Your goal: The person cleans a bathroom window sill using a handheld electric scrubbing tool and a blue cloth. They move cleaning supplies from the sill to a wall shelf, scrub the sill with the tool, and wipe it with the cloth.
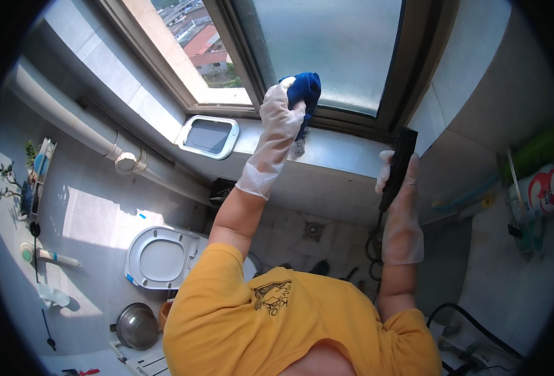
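Note:
My left hand, in a translucent whitish glove, grips a bunched blue cloth against the lower left part of the frosted window pane. Below the cloth, a patch of grey, speckled material lies on the window sill. Gloved in the same way, my right hand holds a black handheld device upright at the sill's right end. A black cord or hose hangs from the device's lower end. What is at its upper tip is not clear.
On the sill's left lies a white-rimmed panel beside the open window section. A white pipe runs along the left wall. Below are a toilet lid, a metal bowl and a floor drain. Bottles and a rack occupy the right wall.

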Demonstrator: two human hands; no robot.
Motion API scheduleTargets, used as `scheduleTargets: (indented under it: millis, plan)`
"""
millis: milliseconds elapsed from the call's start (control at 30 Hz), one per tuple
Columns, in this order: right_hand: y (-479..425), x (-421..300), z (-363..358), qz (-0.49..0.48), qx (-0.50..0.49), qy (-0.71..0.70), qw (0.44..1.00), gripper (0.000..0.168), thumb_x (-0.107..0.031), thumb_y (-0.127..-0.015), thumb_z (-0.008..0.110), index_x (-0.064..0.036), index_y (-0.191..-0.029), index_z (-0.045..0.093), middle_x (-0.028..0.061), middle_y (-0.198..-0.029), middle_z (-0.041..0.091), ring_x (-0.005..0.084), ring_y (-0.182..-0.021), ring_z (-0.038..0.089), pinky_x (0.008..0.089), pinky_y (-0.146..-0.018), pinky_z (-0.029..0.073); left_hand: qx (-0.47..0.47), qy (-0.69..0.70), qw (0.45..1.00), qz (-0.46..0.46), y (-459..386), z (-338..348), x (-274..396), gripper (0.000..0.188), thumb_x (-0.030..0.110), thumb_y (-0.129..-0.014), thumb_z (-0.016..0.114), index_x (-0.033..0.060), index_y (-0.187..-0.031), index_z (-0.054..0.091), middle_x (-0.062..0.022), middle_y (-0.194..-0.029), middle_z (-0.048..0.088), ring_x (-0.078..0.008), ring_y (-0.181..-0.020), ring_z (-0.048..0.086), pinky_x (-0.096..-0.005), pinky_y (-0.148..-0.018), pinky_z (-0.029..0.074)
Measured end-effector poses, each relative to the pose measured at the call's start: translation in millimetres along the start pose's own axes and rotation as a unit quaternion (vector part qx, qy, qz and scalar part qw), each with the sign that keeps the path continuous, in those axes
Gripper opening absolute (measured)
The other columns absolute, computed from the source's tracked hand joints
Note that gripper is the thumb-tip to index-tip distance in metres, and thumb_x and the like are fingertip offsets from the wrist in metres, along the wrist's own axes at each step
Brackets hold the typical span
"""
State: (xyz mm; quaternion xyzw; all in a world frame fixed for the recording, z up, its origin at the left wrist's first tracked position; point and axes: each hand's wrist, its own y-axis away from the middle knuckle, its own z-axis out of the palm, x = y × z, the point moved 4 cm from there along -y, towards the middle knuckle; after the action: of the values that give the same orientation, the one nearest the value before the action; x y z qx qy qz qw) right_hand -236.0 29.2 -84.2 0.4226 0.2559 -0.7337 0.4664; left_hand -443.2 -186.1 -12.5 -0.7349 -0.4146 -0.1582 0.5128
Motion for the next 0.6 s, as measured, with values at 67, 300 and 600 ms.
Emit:
scheduleTargets:
  millis: [67,300,600]
  plan:
    - [4,-9,-2,-0.022,-0.013,0.012,1.000,0.079,-0.078,-0.092,0.045,-0.003,-0.110,0.065,0.0010,-0.064,0.056,0.0138,-0.054,0.054,0.0285,-0.051,0.045,0.059,0.045,0.997,0.027,0,17,11,0.052,0.005,-0.078,0.078,0.0089,-0.127,0.061,-0.0161,-0.116,0.065,-0.0331,-0.111,0.063,-0.0390,-0.099,0.051]
    - [36,-27,-19,-0.025,0.015,0.005,1.000,0.079,-0.078,-0.092,0.044,-0.004,-0.110,0.065,0.0008,-0.066,0.057,0.0132,-0.055,0.055,0.0288,-0.051,0.044,0.137,0.195,0.969,-0.063,-27,-5,32,0.043,0.005,-0.086,0.076,0.0054,-0.125,0.058,-0.0116,-0.112,0.067,-0.0203,-0.096,0.068,-0.0309,-0.087,0.058]
    - [45,-17,-19,-0.018,0.015,-0.013,1.000,0.079,-0.080,-0.091,0.044,-0.005,-0.109,0.065,0.0006,-0.066,0.057,0.0128,-0.054,0.055,0.0290,-0.050,0.044,0.035,0.143,0.983,-0.110,-9,-41,-47,0.036,0.001,-0.093,0.066,0.0046,-0.127,0.057,-0.0100,-0.113,0.068,-0.0177,-0.100,0.067,-0.0308,-0.090,0.053]
